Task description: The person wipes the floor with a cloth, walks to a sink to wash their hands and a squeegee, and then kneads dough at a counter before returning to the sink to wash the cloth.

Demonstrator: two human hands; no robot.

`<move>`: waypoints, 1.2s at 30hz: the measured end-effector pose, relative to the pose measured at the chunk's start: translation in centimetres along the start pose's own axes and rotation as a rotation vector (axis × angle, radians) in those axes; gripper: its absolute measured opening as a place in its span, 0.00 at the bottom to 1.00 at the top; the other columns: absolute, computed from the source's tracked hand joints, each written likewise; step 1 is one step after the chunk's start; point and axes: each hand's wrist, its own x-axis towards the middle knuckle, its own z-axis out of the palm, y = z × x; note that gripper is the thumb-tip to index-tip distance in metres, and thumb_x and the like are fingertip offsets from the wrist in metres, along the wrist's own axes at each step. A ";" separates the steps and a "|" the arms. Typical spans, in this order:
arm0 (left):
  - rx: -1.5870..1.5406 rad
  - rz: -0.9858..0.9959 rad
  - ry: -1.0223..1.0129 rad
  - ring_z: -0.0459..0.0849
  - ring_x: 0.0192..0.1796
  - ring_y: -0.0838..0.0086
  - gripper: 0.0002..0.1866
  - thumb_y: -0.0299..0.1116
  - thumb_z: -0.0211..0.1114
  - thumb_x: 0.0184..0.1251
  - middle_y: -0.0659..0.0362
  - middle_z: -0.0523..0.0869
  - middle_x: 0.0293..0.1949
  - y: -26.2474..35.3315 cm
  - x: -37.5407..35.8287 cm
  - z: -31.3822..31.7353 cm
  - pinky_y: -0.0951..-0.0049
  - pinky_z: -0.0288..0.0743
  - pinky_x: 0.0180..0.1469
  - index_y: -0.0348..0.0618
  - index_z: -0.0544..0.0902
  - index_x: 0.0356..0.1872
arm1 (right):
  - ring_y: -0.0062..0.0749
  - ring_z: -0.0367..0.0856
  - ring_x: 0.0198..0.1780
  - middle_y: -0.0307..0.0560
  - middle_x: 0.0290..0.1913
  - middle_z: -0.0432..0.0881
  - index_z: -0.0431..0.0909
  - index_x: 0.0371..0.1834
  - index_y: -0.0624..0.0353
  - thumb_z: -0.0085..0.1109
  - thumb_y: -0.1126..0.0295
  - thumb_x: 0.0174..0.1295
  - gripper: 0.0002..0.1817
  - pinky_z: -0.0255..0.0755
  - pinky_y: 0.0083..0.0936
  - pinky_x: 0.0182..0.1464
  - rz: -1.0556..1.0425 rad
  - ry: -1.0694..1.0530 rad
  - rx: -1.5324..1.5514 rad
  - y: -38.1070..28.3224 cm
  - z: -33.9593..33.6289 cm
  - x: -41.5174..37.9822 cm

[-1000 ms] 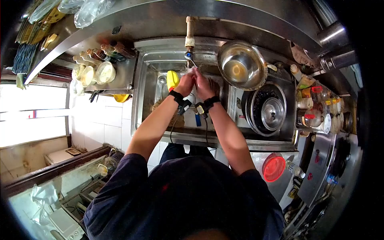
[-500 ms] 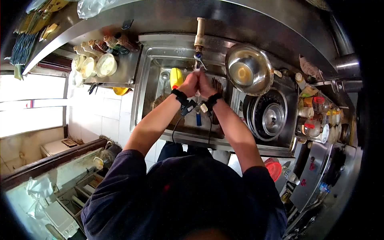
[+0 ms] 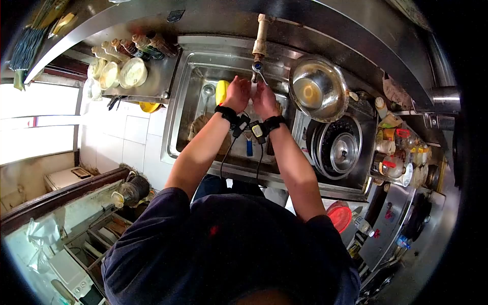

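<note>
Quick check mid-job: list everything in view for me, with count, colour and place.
Sink basin: one, silver, centre
Tap: one, metal and blue, back of basin
Pipe: one, off-white, behind tap
Yellow container: one, yellow, in basin
Ladle-like utensil: one, silver, left of yellow container
Blue handle: one, blue, in basin
Metal bowl: one, silver, right of tap
Stacked pans: several, black and silver, right of basin
Bottles: several, mixed, left ledge
Pale tubs: several, whitish, left ledge
Jars: many, mixed, far right
Red basin: one, red, lower right
Wrist straps: two, black, one per wrist
Sleeves: two, dark, lower frame
Left hand, right hand: one each, bare, near tap
</note>
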 end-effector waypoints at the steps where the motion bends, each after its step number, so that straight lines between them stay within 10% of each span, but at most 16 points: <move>1: -0.012 -0.025 -0.011 0.76 0.38 0.72 0.25 0.54 0.43 0.75 0.61 0.80 0.38 0.0 0.6 -0.4 0.74 0.71 0.42 0.42 0.76 0.48 | 0.26 0.77 0.48 0.37 0.52 0.79 0.75 0.54 0.56 0.45 0.54 0.73 0.19 0.70 0.23 0.49 0.335 0.096 0.395 -1.1 0.7 -0.1; 3: -0.029 -0.044 -0.018 0.76 0.39 0.72 0.24 0.54 0.43 0.75 0.60 0.81 0.38 0.1 0.7 -0.6 0.73 0.71 0.42 0.43 0.77 0.47 | 0.27 0.76 0.47 0.37 0.52 0.79 0.74 0.54 0.56 0.45 0.53 0.73 0.20 0.70 0.25 0.50 0.400 0.177 0.364 -3.2 2.4 -0.6; 5: 0.048 0.006 -0.045 0.71 0.64 0.58 0.34 0.53 0.31 0.77 0.47 0.72 0.63 0.1 0.6 -0.6 0.61 0.59 0.69 0.30 0.64 0.66 | 0.28 0.76 0.46 0.36 0.52 0.79 0.74 0.55 0.56 0.45 0.51 0.73 0.21 0.69 0.26 0.51 0.460 0.264 0.335 -4.1 3.4 -1.1; 15: -0.035 0.002 -0.173 0.74 0.58 0.57 0.31 0.50 0.33 0.78 0.47 0.77 0.57 -0.4 2.8 -0.3 0.60 0.61 0.67 0.31 0.70 0.61 | 0.32 0.74 0.47 0.43 0.44 0.79 0.75 0.46 0.60 0.38 0.53 0.75 0.22 0.66 0.31 0.54 0.182 0.228 0.305 -5.1 5.7 -1.1; 17: -0.056 0.021 -0.002 0.80 0.45 0.64 0.26 0.48 0.39 0.77 0.54 0.84 0.40 0.3 -0.5 3.5 0.65 0.71 0.54 0.37 0.79 0.42 | 0.32 0.75 0.46 0.43 0.43 0.79 0.75 0.45 0.60 0.38 0.54 0.76 0.21 0.67 0.32 0.53 0.164 0.233 0.308 -5.1 5.7 -1.3; 36: 0.139 0.077 0.103 0.80 0.50 0.62 0.28 0.45 0.36 0.77 0.53 0.85 0.46 0.1 -0.4 4.6 0.62 0.70 0.59 0.33 0.80 0.49 | 0.29 0.74 0.42 0.42 0.41 0.76 0.74 0.44 0.58 0.43 0.52 0.73 0.20 0.72 0.32 0.45 0.112 0.264 0.026 -5.0 6.3 -0.3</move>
